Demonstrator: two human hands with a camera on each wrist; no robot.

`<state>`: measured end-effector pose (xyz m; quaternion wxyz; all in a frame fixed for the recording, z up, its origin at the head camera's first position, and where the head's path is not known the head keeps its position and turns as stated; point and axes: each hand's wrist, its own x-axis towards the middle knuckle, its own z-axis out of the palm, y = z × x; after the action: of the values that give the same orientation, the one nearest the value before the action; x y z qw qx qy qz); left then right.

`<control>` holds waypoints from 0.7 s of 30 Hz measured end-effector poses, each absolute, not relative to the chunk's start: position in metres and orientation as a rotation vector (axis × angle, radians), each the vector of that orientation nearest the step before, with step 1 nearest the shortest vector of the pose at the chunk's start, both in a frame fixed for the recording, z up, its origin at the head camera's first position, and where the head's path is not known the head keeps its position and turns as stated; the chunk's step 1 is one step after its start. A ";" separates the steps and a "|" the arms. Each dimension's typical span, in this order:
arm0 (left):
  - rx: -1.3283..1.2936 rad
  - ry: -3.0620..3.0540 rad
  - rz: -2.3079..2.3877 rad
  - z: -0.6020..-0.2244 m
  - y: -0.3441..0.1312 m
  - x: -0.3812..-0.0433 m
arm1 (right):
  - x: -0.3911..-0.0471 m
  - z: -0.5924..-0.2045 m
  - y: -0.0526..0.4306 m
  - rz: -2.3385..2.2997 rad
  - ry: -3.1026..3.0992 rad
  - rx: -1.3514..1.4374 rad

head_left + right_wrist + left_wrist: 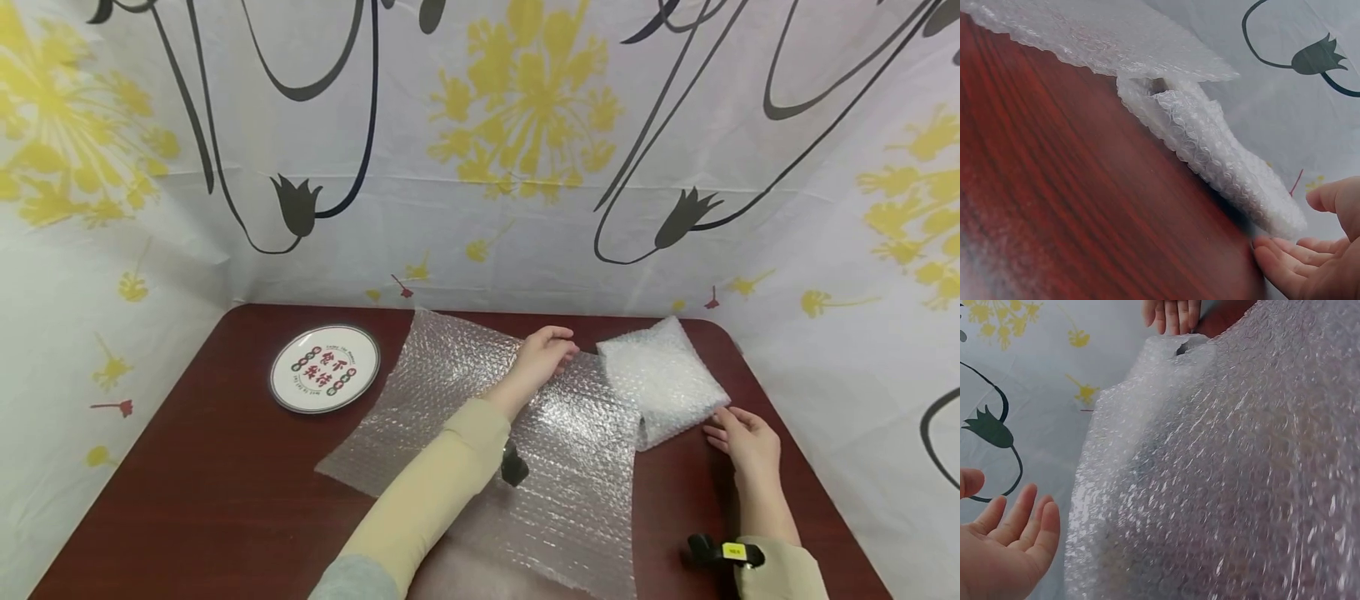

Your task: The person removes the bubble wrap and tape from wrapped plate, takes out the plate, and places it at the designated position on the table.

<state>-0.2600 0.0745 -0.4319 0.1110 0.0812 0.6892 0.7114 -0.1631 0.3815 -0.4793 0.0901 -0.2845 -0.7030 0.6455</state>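
A sheet of clear bubble wrap [577,483] lies spread over the middle of the table. Above its upper part my left hand [542,354] hovers with fingers loosely bent, holding nothing; the left wrist view shows the same hand [1007,550] palm up beside the sheet. To the right is a flat bundle [663,383] wrapped in bubble wrap, its contents hidden, overlapping the sheet's edge. My right hand [744,442] is at the bundle's near right corner. In the right wrist view its fingers [1291,259] lie right at the bundle's end, thumb spread apart from them.
A round white plate [325,369] with a dark rim and red and green lettering lies at the table's left. The dark red wooden table [187,492] is bordered by a patterned white cloth [465,233] at the back and sides.
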 end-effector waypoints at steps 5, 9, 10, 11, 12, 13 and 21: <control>0.246 1.990 2.105 -0.436 0.087 -0.262 | -0.165 -0.482 0.383 2.009 -2.047 -0.823; 0.277 1.962 2.125 -0.438 0.094 -0.264 | -0.165 -0.485 0.382 2.017 -2.090 -0.814; 0.280 1.961 2.128 -0.438 0.095 -0.265 | -0.164 -0.485 0.382 2.018 -2.102 -0.808; 0.285 1.961 2.132 -0.437 0.097 -0.266 | -0.164 -0.485 0.382 2.016 -2.115 -0.805; 0.294 1.964 2.137 -0.437 0.098 -0.266 | -0.165 -0.485 0.383 2.021 -2.117 -0.805; 0.298 1.963 2.144 -0.436 0.099 -0.267 | -0.165 -0.485 0.383 2.025 -2.122 -0.801; 0.264 1.972 2.134 -0.435 0.108 -0.273 | -0.169 -0.484 0.383 2.079 -2.090 -0.789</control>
<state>-0.2731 0.1076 -0.4353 0.1117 0.0900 0.6715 0.7270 -0.1690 0.3827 -0.4843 0.0449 -0.2584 -0.6842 0.6805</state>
